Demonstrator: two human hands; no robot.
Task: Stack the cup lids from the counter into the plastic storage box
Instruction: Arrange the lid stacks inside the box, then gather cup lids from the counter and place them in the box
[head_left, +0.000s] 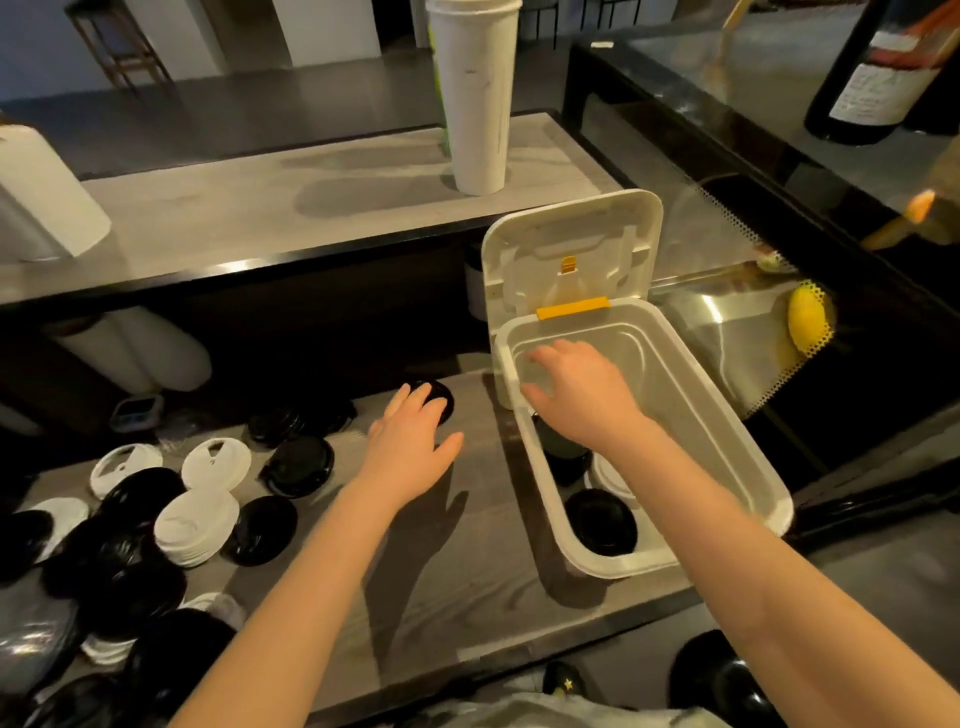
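The left hand (410, 447) reaches, fingers spread, onto a black lid (434, 397) on the counter (441, 571). The right hand (576, 395) hangs open and empty over the plastic storage box (727, 441), where a few lids already sit. Next, the person likely needs to pinch that lid and carry it into the box.

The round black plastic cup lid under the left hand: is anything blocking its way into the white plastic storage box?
Nothing visible does. The lid lies left of the box, whose hinged cover stands open.

Left hand (408, 441) palm down, fingers spread, forearm extended forward from the counter's (441, 597) near edge. Right hand (576, 389) palm down, fingers loosely splayed and empty, forearm angled inward from the right.
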